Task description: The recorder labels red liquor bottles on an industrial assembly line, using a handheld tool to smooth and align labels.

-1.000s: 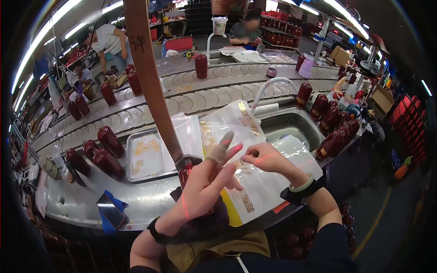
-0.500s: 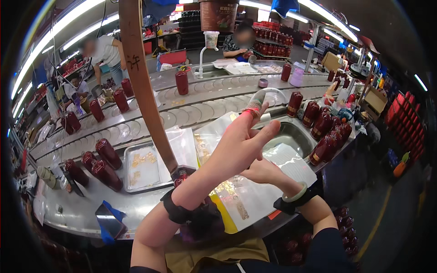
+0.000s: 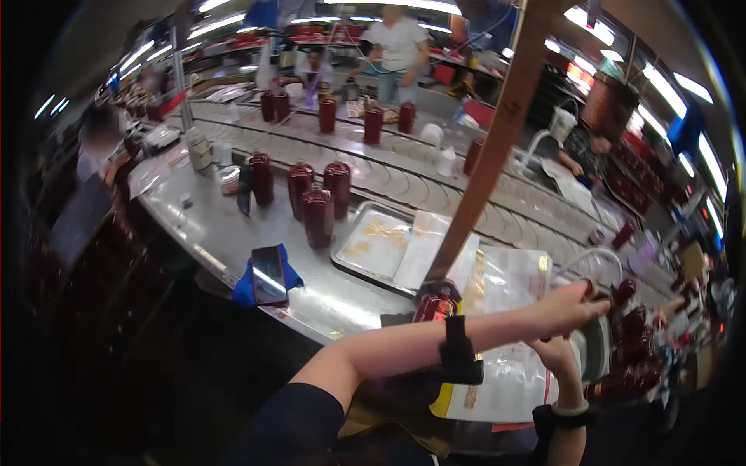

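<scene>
My left hand (image 3: pixel 573 308) reaches across to the right, its fingers bent downward and blurred at the tips. Whatever they hold, if anything, does not show. Just under it is my right hand (image 3: pixel 556 356), with its fingers partly covered by the left. Both are over white sheets (image 3: pixel 509 388) bearing gold decals, close to the sink (image 3: pixel 597 346). A dark red bottle (image 3: pixel 437 307) lies in a dark holder at the foot of the wooden post, beyond my left forearm. Both wrists wear black straps.
A wooden post (image 3: pixel 491 147) rises before me. Left of it are a metal tray (image 3: pixel 361 260) with gold decals, several red bottles (image 3: pixel 317 217) and a phone (image 3: pixel 269 276) on blue cloth. More bottles (image 3: pixel 633 334) crowd the right. A conveyor (image 3: pixel 404 182) runs behind; other people sit or stand around.
The view has swung left, so the bench's left side shows more and my hands appear farther right. My left hand's fingers, stretched out before, now bend down.
</scene>
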Motion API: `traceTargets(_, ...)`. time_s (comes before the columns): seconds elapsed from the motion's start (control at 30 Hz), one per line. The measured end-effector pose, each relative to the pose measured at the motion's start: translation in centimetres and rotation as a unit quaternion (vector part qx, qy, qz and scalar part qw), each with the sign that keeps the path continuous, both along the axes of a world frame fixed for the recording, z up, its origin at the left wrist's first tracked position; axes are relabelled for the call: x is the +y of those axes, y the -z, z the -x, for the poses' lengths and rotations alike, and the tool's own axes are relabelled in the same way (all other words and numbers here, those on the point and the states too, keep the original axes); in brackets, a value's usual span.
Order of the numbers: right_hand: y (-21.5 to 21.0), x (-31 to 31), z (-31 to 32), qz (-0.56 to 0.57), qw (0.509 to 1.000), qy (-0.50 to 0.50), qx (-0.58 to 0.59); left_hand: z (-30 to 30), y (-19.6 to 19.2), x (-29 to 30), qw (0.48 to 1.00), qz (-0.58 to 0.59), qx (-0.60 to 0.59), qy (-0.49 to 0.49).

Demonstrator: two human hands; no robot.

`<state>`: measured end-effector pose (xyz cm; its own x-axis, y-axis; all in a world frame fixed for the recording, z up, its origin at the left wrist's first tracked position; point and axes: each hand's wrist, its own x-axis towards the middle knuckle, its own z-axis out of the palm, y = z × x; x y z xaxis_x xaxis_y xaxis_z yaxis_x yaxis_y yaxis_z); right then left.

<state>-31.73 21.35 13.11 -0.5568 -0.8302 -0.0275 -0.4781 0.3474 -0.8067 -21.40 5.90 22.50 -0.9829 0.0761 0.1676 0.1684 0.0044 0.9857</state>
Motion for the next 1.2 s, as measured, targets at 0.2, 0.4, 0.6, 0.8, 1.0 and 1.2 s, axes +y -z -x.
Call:
traceTargets(0.2, 0.8, -0.8, 4.8, 0.032, 0.999, 0.007, 0.042, 0.5, 0.6, -0.4, 0.998, -0.047, 0.045, -0.010)
traceTargets(0.4, -0.8, -1.6, 9.2, 0.097, 0.989, 0.035, 0.106, -0.2, 0.8, -1.0, 0.999, -0.045, 0.015, 0.018)
traceTargets(0.6, -0.4, -3.1, 13.5, 0.120, 0.980, 0.053, 0.147, -0.5, 0.1, -2.4, 0.999, -0.039, 0.005, 0.013)
traceTargets(0.8, -2.3, -8.5, 18.5, 0.162, 0.966, 0.035, 0.199, 1.3, 0.7, -3.8, 0.996, -0.023, -0.048, 0.066)
traceTargets(1.0, -3.4, -11.7, 22.0, 0.182, 0.954, 0.032, 0.236, 3.3, 3.0, -4.4, 0.996, -0.060, -0.045, 0.059)
traceTargets(1.2, -4.9, -13.3, 23.8, 0.199, 0.940, 0.036, 0.277, 4.0, 3.9, -3.9, 0.995, -0.068, -0.060, 0.049)
